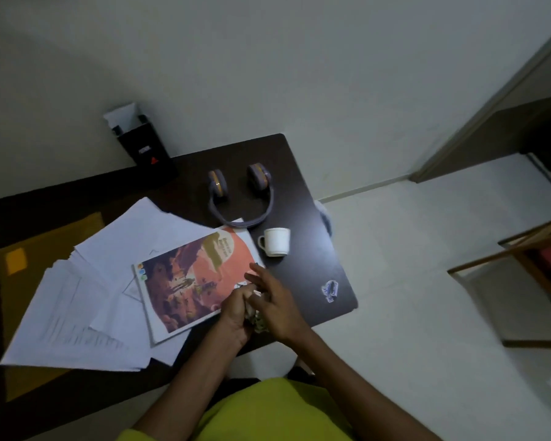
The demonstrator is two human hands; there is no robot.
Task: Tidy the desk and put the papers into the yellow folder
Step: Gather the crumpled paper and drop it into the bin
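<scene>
Dim room, pale floor and wall, and a dark counter (303, 186) that carries everything. Going from the left: the yellow folder (45, 243) lies flat at the left end of the counter, and most of it is covered by the papers (86, 297), a loose fan of white sheets that spreads toward the middle. On top of the right part of this fan lies a magazine (188, 281) with a coloured cover, its long axis running from the near left to the far right. Behind it are headphones (239, 198), and just to the right a white cup (275, 241), standing upright. A black box (143, 141) stands at the far edge.

Both hands meet at the near right corner of the magazine. The left hand (236, 308) has its fingers curled around a small crumpled thing (256, 318), perhaps a paper wrapper or scrap; the view is too dark to be sure. The right hand (274, 300) lies against the same thing from the right side, fingers rather straight and pointing to the far left, over the magazine corner.

What matters for the next move: the papers and the folder are both to the left of the hands, the folder the farthest, and it is under the sheets. So the left hand is the nearer one, but it is occupied now. I judge the sheets must be gathered and lifted before the folder can open.
</scene>
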